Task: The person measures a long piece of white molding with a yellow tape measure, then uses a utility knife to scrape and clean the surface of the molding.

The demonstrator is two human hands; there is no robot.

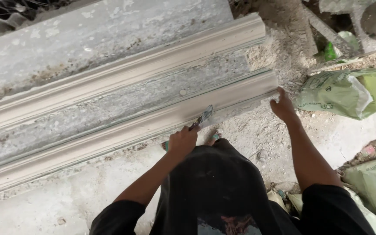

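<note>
— Plaster moulding [122, 126], pale and long, lies on the ground beside a weathered grey board [109, 98]. Where is the tool?

— A small brush [202, 118] rests against the moulding's near face; the left hand [182, 141] is closed round its handle.

— And the other hand?

— The right hand [283, 106] touches the moulding's end, fingers loosely bent, holding nothing. A green sack [344, 92] lies near it on the sandy floor.
</note>
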